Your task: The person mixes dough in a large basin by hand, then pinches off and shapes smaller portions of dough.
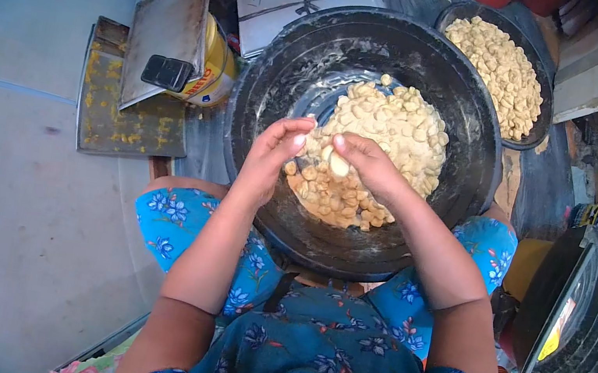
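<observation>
A pale piece [338,165] is pinched in the right hand [368,160]; the grip of the left hand [273,149] cannot be told. If loosely pinched, it could be dropped.

One large black tub [259,93] holds pale dough-like lumps [403,133], too many to count. Over the tub are two bare hands, one left hand [278,147] and one right hand [368,162], with one held lump [339,165]. Left of the tub are two trays [131,128], one yellow bucket [218,66] and one black phone [168,73]; beyond it, one strapped box [271,12] and one smaller basin [494,14].
</observation>
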